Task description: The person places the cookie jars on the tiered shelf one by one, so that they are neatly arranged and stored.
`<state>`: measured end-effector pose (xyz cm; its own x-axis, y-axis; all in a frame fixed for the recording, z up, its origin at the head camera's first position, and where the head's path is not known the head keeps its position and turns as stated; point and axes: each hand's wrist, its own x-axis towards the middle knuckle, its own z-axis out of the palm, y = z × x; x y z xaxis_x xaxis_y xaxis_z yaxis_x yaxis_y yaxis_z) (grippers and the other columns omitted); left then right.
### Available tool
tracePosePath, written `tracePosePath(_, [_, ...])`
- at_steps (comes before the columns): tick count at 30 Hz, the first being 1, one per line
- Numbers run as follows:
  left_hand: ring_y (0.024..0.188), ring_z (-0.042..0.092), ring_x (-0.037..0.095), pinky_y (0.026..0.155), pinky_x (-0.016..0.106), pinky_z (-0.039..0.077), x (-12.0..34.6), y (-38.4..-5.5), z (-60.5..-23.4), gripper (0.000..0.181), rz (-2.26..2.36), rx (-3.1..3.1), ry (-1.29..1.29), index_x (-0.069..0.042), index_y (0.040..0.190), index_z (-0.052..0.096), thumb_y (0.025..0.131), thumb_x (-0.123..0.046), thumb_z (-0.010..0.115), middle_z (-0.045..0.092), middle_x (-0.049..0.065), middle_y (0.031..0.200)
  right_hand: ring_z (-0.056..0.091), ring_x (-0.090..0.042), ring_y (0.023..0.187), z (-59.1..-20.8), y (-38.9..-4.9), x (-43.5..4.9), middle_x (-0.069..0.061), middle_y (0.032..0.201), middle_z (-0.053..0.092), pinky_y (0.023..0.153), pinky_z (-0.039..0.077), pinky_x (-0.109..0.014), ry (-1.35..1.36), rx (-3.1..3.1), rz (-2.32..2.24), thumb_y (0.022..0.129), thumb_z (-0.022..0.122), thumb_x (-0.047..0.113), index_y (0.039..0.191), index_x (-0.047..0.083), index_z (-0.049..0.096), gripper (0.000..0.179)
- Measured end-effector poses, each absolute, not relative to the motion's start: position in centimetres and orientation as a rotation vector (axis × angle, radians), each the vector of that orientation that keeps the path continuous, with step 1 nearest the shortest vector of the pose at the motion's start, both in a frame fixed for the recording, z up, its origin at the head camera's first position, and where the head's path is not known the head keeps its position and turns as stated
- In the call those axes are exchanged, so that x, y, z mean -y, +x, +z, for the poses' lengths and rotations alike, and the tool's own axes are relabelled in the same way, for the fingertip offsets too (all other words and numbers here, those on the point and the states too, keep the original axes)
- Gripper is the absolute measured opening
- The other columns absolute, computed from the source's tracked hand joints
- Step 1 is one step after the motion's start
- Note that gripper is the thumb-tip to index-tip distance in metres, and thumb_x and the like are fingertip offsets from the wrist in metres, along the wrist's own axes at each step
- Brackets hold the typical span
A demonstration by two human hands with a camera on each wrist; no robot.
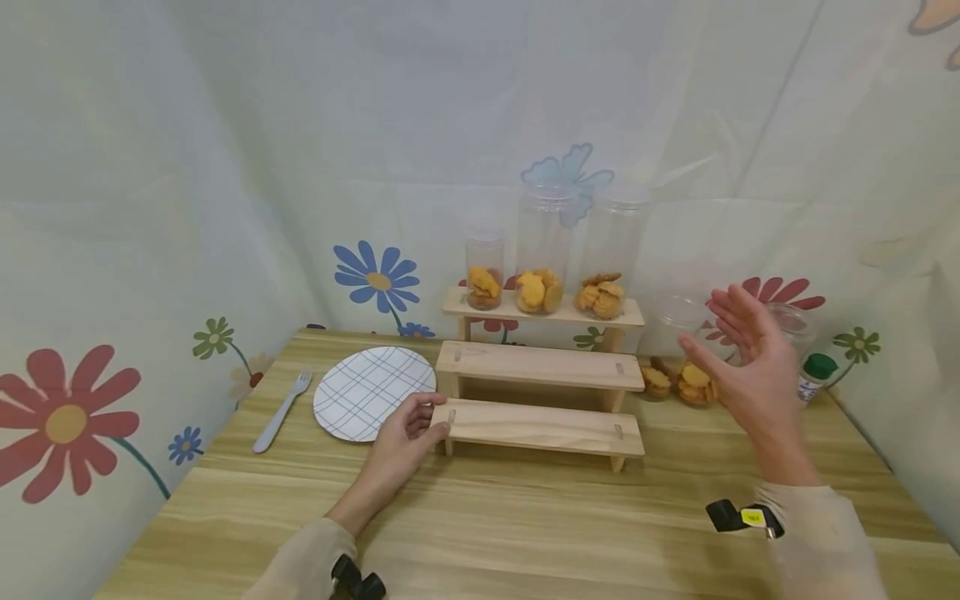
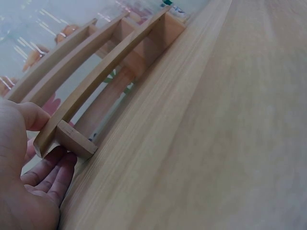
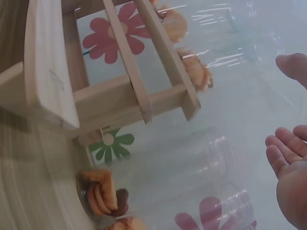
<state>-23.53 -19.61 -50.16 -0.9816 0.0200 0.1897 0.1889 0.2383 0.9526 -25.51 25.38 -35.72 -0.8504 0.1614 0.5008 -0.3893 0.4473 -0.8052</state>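
Head view: we look down on a pale wooden worktop (image 1: 525, 525) backed by a flowered curtain. Our left hand (image 1: 405, 437) rests at the left end of a three-step wooden stand (image 1: 543, 367), the thumb on top of the lowest step and the fingers (image 2: 53, 172) curled below its end, so the hand holds that edge. The left wrist view confirms this pinch, with the stand's foot sitting on the worktop just beside the palm.

Our right hand (image 1: 750, 367) hangs in the air to the right of the stand, fingers spread and nearly straight, holding nothing. It is raised in front of several clear jars (image 1: 678, 350) that stand on the worktop beside the stand's right end; at least two hold brown biscuits at the bottom, though the hand hides part of them. The right wrist view shows the open palm near these jars, apparently not touching them.

Three taller jars of biscuits (image 1: 543, 267) stand on the top step. A checked plate (image 1: 360, 400) lies left of the stand, touching our left hand, with a pale fork (image 1: 281, 412) further left. A small green-capped bottle (image 1: 813, 377) stands at far right.
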Motion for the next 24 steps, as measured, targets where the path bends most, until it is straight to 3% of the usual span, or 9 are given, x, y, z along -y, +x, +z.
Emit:
tracePosePath(6, [0.113,0.069,0.023,0.101,0.027,0.055,19.4,-23.5,-50.2,0.040,-1.846,2.366,-0.192,-0.013,0.141,0.069,0.102,-0.011,0.079,0.072,0.014,0.119,0.055,-0.019,0.150,-36.3,-24.8,-27.1,-0.006,0.166,0.057,0.111,0.041,-0.006,0.172,2.236,1.317,0.098,0.089,0.022,0.172,0.026,0.041,0.088])
tracePosePath(14, [0.113,0.069,0.023,0.101,0.027,0.055,19.3,-23.5,-50.1,0.040,-1.843,2.364,-0.190,-0.014,0.141,0.069,0.102,-0.011,0.078,0.072,0.014,0.119,0.057,-0.008,0.145,-36.7,-24.1,-30.6,-0.003,0.163,0.058,0.113,0.040,-0.006,0.104,2.190,1.283,0.097,0.088,0.007,0.171,0.021,0.044,0.087])
tracePosePath(24, [0.114,0.069,0.025,0.101,0.026,0.055,19.6,-23.5,-49.9,0.039,-1.848,2.368,-0.190,-0.014,0.141,0.068,0.103,-0.014,0.078,0.072,0.015,0.122,0.043,-0.011,0.159,-36.5,-24.1,-33.8,-0.002,0.175,0.044,0.121,0.031,-0.009,-0.097,2.112,1.311,0.101,0.082,0.007,0.174,0.021,0.036,0.087])
